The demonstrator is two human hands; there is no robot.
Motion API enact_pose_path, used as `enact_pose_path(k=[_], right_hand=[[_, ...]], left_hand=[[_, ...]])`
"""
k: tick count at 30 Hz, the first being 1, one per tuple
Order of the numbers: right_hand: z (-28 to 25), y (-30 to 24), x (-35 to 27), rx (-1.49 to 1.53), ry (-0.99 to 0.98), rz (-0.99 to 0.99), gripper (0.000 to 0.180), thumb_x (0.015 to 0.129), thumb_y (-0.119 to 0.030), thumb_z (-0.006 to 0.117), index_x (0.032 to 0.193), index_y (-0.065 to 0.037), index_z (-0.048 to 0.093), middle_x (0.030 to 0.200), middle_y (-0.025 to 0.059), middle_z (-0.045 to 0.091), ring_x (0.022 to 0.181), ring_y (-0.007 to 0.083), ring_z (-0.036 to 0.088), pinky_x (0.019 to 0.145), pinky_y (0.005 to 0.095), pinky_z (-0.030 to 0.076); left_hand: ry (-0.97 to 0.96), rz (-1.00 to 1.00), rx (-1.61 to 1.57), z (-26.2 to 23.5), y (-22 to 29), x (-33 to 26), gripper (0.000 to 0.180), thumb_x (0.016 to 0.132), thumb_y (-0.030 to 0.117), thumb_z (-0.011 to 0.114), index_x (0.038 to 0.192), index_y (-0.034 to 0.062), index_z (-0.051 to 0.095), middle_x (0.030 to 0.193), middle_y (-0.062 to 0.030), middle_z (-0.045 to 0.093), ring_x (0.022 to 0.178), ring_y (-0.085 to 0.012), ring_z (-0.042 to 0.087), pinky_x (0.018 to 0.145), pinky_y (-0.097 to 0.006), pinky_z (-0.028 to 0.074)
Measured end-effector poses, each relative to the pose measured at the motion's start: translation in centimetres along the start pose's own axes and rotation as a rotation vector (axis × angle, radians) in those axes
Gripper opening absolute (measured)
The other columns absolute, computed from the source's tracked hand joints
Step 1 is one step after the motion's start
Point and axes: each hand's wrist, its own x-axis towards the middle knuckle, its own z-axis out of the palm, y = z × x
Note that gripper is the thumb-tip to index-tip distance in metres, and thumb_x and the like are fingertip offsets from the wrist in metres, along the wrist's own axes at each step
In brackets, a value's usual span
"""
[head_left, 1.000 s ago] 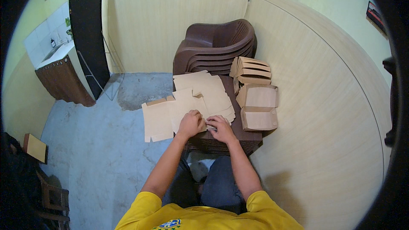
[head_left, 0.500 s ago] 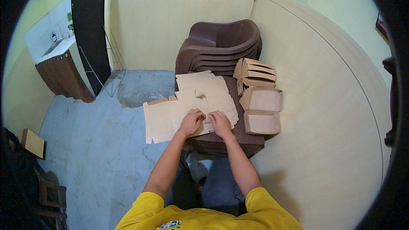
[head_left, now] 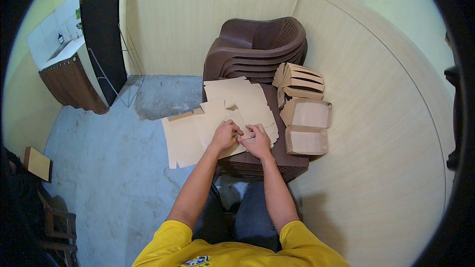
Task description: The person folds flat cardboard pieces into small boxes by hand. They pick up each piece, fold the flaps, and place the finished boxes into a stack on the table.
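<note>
A flat, die-cut cardboard box blank (head_left: 185, 141) lies over a pile of similar flat blanks (head_left: 257, 101) on the seat of brown plastic chairs. My left hand (head_left: 227, 135) is closed over the blank's right part, its fingers curled and pinching near a small fold. Close beside it, my right hand (head_left: 257, 142) has its thumb stretched toward the left fingertips and its fingers bent over the same cardboard. The fingers hide the exact edge they grip. One small flap (head_left: 231, 107) stands up just beyond my hands.
To the right stand an open, shaped cardboard box (head_left: 308, 118) and a nested group of folded boxes (head_left: 303, 81). Stacked brown chairs (head_left: 247, 59) rest near the panelled wall. A dark upright board (head_left: 101, 34) and a curtained sink (head_left: 71, 81) are at the far left.
My hands have drawn closer together over the cardboard. The right thumb now reaches to the left fingertips, and the right fingers have lifted and bent. The view has shifted slightly.
</note>
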Motion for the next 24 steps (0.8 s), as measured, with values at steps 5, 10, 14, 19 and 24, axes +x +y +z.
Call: enact_pose_path(k=[5,10,14,19,24], right_hand=[[0.3,0.4,1.6,0.184,-0.092,0.263,0.058,0.074,-0.014,0.098,0.126,-0.005,0.074,0.105,0.0029,0.069,0.077,0.0112,0.058,0.077,0.0297,0.055],[-0.5,2.3,2.9,0.275,-0.208,0.247,0.051,0.076,0.002,0.092,0.123,-0.002,0.073,0.105,0.0032,0.069,0.075,0.0084,0.054,0.074,0.0269,0.054],[-1.2,3.9,2.5,0.258,-0.189,0.192,0.043,0.079,0.006,0.087,0.119,-0.002,0.074,0.109,0.0031,0.064,0.077,0.0093,0.052,0.077,0.0261,0.052],[-1.2,3.5,1.5,0.263,-0.110,0.070,0.041,0.079,0.008,0.076,0.118,-0.006,0.075,0.116,0.0050,0.060,0.087,0.0131,0.056,0.083,0.0285,0.052],[-1.2,1.0,0.0,0.010,-0.145,-0.248,0.061,0.066,-0.022,0.077,0.127,-0.027,0.081,0.137,0.0090,0.062,0.116,0.0327,0.058,0.106,0.0470,0.053]], left_hand=[[-0.006,0.003,-0.059,0.8,-1.2,0.4,0.018,0.078,0.010,0.087,0.095,0.0156,0.087,0.107,-0.0093,0.071,0.110,-0.0351,0.064,0.102,-0.045,0.054],[-0.012,0.036,-0.094,0.2,-0.7,0.2,0.018,0.081,0.010,0.086,0.097,0.0164,0.088,0.105,-0.0093,0.070,0.107,-0.0344,0.064,0.101,-0.044,0.053],[0.000,0.008,-0.130,-0.3,0.2,-0.6,0.020,0.084,0.007,0.083,0.101,0.0173,0.088,0.106,-0.0096,0.069,0.106,-0.0334,0.063,0.102,-0.044,0.052],[-0.012,0.073,-0.141,-0.3,-0.5,-0.4,0.026,0.087,0.001,0.077,0.107,0.0159,0.085,0.107,-0.0114,0.069,0.105,-0.0341,0.065,0.099,-0.045,0.054],[-0.017,-0.003,-0.201,0.3,-1.3,0.2,0.034,0.090,-0.005,0.068,0.122,0.0067,0.071,0.111,-0.0140,0.070,0.105,-0.0363,0.067,0.097,-0.047,0.055]])
